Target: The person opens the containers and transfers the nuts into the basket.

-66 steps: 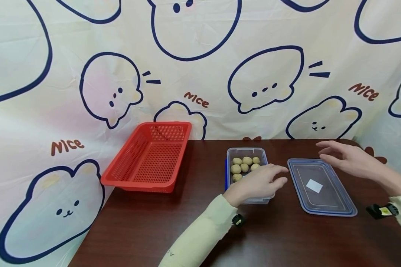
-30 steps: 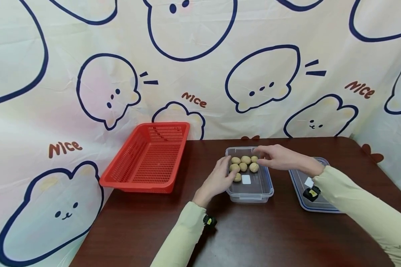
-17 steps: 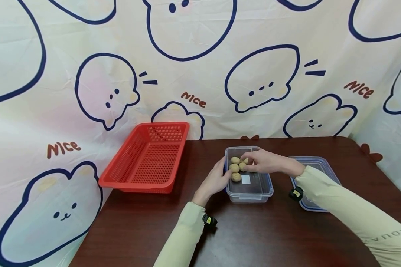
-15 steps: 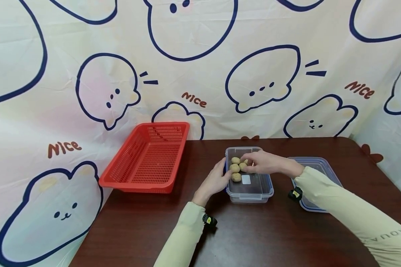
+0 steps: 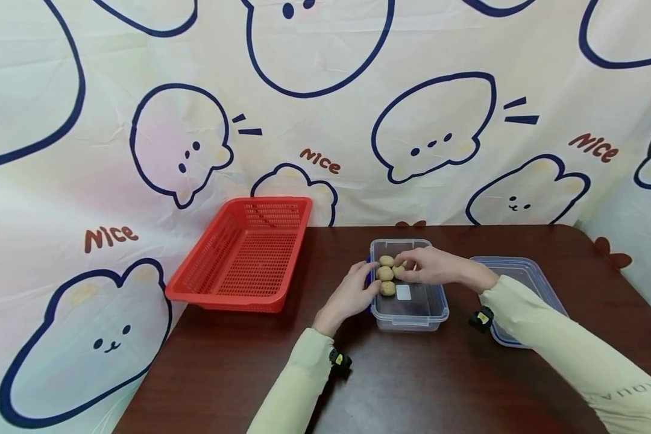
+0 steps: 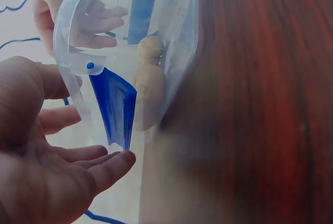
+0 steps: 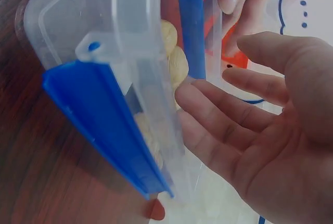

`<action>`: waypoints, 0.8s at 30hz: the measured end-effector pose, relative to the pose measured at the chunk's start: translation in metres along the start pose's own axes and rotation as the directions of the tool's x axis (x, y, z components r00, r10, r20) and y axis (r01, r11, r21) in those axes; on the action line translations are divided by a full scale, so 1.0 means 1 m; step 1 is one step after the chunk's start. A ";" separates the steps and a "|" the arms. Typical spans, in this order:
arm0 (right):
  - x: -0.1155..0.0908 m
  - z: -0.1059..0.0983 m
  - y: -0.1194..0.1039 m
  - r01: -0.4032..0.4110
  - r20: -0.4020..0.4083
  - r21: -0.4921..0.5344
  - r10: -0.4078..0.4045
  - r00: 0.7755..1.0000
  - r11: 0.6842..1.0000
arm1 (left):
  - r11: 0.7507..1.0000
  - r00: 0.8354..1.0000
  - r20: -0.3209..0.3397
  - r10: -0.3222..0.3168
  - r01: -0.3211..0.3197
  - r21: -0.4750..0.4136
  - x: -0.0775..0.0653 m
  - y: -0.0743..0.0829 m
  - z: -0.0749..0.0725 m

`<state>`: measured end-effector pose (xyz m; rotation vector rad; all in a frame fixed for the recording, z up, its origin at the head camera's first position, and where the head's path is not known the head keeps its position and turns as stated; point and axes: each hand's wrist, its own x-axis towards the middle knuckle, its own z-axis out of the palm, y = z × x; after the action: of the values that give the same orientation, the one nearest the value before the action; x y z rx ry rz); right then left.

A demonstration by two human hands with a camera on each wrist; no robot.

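Observation:
Several tan, rough walnuts [image 5: 387, 289] lie in the left half of a clear plastic container [image 5: 409, 319]. My left hand [image 5: 347, 295] is at the container's left rim, thumb over the edge. In the left wrist view its fingers are spread round a hanging blue latch [image 6: 114, 107]. My right hand [image 5: 431, 265] reaches in over the right rim, fingers bent down among the walnuts. In the right wrist view its fingers [image 7: 208, 146] are apart, tips near a walnut [image 7: 178, 66], none between thumb and fingers. Another blue latch [image 7: 101, 122] hangs on that side.
A red perforated basket [image 5: 225, 301] stands on the left of the dark wooden table [image 5: 412, 386]. The container's clear blue-edged lid [image 5: 531, 274] lies at the right, partly under my right sleeve. A patterned cloth [image 5: 325, 60] hangs behind the table.
My right hand has come left from beside the lid and gone down into the container among the walnuts. My left hand has drawn back from over the container to its left rim.

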<state>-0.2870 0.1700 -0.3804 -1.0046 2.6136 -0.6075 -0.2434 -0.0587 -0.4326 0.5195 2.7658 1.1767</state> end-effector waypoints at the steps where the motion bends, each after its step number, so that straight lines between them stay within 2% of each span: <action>1: -0.002 0.000 0.002 -0.008 -0.019 -0.004 0.008 1.000 1.000 | 1.000 1.000 -0.006 0.009 -0.009 0.022 0.001 0.001 0.001; 5: -0.009 0.001 0.011 -0.031 -0.098 -0.022 0.028 0.995 0.999 | 0.992 1.000 -0.017 0.025 -0.023 0.124 0.005 0.008 0.003; 11: -0.014 0.002 0.021 -0.056 -0.174 -0.005 0.054 0.983 0.998 | 0.965 0.999 -0.052 -0.004 0.018 0.260 0.009 0.022 0.007; 14: -0.014 0.001 0.020 -0.073 -0.192 -0.016 0.068 0.979 0.997 | 0.945 0.995 -0.088 0.041 -0.010 0.328 0.009 0.024 0.010; 16: -0.015 0.001 0.021 -0.080 -0.214 -0.028 0.072 0.974 0.996 | 0.902 0.987 -0.108 0.117 -0.061 0.427 0.010 0.025 0.012; 19: -0.018 0.002 0.023 -0.105 -0.252 -0.029 0.094 0.963 0.994 | 0.789 0.966 -0.092 0.242 -0.141 0.598 0.012 0.027 0.014; 21: -0.021 0.004 0.027 -0.117 -0.272 -0.021 0.108 0.956 0.993 | 0.726 0.957 -0.066 0.282 -0.168 0.667 0.015 0.029 0.015; 22: -0.022 0.006 0.028 -0.131 -0.281 -0.010 0.122 0.952 0.991 | 0.704 0.957 -0.048 0.285 -0.175 0.688 0.016 0.031 0.016; 24: -0.025 0.008 0.032 -0.158 -0.302 0.007 0.153 0.941 0.987 | 0.690 0.964 -0.013 0.265 -0.180 0.701 0.017 0.035 0.016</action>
<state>-0.2845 0.2062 -0.4006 -0.7489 2.9321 -0.7522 -0.2463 -0.0193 -0.4181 0.8900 3.2612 0.1012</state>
